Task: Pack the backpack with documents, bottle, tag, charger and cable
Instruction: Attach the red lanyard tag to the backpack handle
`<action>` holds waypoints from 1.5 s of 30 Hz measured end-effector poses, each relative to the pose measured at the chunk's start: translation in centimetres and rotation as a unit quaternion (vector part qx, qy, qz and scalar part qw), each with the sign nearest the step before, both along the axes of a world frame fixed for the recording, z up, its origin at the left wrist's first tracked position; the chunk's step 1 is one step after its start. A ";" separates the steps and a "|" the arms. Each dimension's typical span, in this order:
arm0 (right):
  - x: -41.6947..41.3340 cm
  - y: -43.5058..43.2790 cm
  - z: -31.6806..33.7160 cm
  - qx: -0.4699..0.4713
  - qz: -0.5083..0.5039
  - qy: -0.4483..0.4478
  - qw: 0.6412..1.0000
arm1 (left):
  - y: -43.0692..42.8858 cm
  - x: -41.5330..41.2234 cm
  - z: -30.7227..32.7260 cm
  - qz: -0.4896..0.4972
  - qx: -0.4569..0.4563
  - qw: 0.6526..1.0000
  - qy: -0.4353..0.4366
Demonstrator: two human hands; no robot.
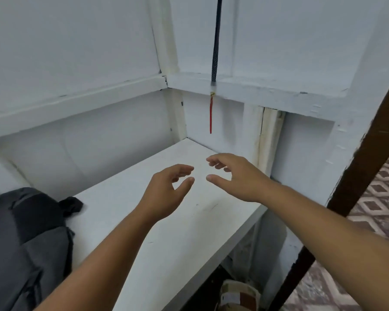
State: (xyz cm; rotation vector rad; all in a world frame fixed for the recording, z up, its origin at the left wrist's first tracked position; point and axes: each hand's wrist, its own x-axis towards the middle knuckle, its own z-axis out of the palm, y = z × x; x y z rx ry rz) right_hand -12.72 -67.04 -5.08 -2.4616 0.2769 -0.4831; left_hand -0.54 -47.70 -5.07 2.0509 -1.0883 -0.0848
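A grey and black backpack (25, 248) lies at the lower left on the white shelf (171, 239), partly cut off by the frame edge. My left hand (166, 189) hovers over the middle of the shelf, fingers apart, holding nothing. My right hand (236, 176) hovers just to its right, also open, thumb and fingers curved toward the left hand. Both hands are well to the right of the backpack. No documents, bottle, tag, charger or cable lie in view on the shelf.
White walls enclose the shelf at the back and left, with a ledge (76, 104) above. A black cord with a red end (211, 113) hangs in the corner. A dark wooden post (357, 176) stands at right, a patterned floor (382, 207) beyond. A sandal (236, 297) lies below the shelf.
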 end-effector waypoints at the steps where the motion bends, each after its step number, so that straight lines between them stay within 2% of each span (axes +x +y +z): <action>1: -0.1 -0.9 0.2 0.006 -0.007 -0.002 1.000 | -1.2 0.2 0.1 -0.008 0.002 1.000 0.002; 8: 0.7 -4.1 5.3 0.045 -0.053 -0.056 0.996 | -7.4 3.1 2.6 -0.062 -0.039 0.997 0.018; 15: 5.3 -6.8 16.7 0.056 -0.083 -0.134 0.986 | -13.1 7.6 10.3 -0.102 -0.176 0.970 0.133; 18: 7.7 -8.2 22.2 0.076 -0.103 -0.175 0.976 | -15.2 10.2 13.5 -0.113 -0.194 0.964 0.140; 22: 10.5 -10.3 28.7 0.108 -0.137 -0.214 0.961 | -17.8 13.0 15.5 -0.075 -0.184 0.970 0.137; 26: 13.3 -12.0 34.1 0.116 -0.189 -0.220 0.950 | -20.2 14.5 15.6 -0.066 -0.122 0.979 0.147; 28: 14.5 -12.6 35.7 0.092 -0.211 -0.195 0.953 | -21.2 14.7 15.2 -0.063 -0.105 0.982 0.142; 32: 16.6 -13.3 37.9 0.058 -0.228 -0.148 0.961 | -22.5 15.2 14.8 -0.046 -0.129 0.988 0.074; 37: 18.5 -13.9 39.7 0.098 -0.221 -0.225 0.944 | -23.6 15.0 15.8 -0.061 -0.140 0.987 0.043; 40: 18.7 -14.5 39.9 0.155 -0.207 -0.260 0.930 | -24.0 15.1 16.0 -0.059 -0.146 0.986 0.049; 45: 18.2 -15.2 41.8 0.116 -0.196 -0.338 0.913 | -23.7 15.1 18.1 -0.057 -0.207 0.972 0.097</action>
